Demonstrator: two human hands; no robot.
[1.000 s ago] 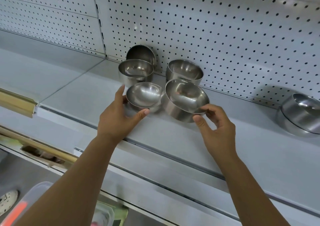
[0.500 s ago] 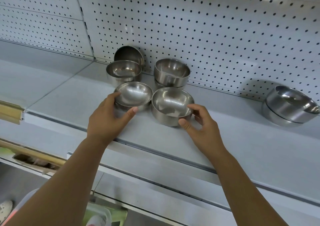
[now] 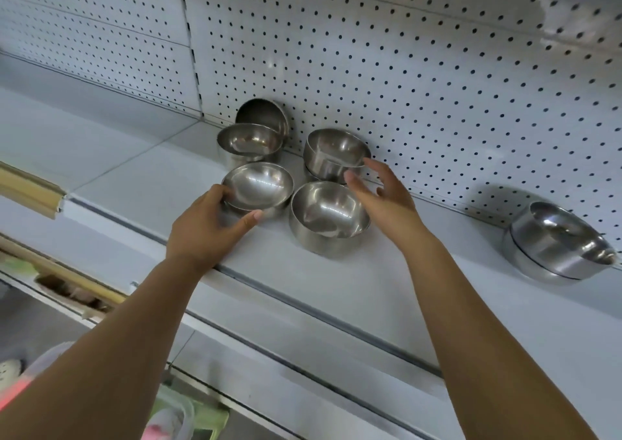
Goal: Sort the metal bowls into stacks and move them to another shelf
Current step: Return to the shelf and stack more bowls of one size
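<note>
Bowls of bright metal sit in a cluster toward the far edge of the white shelf (image 3: 336, 288), close against the pegboard back (image 3: 420, 69). The left hand (image 3: 205, 227) grips the near-left bowl (image 3: 257, 187), thumb curled along its near side and fingers round its left wall. This shallow bowl appears to sit in another of the same kind, so the grip probably steadies a small stack.

The right hand (image 3: 383, 200) is spread wide and holds nothing. Its fingers reach past the near-right bowl (image 3: 328, 214) toward the far-right bowl (image 3: 336, 151), which rests on top of another. The forefinger lies at that bowl's rim, though whether it touches cannot be told. The wide span suits taking a round wall from the side.

Behind the left hand's bowl stands the far-left bowl (image 3: 249, 141), and a tipped bowl (image 3: 262, 114) leans on edge against the pegboard (likely propped there for lack of room). Well apart to the right, a pair of larger bowls (image 3: 558, 241) sits nested, which suggests sorting by size is under way. Most bowls are loose or in twos, so the move to another shelf looks some way off.
</note>
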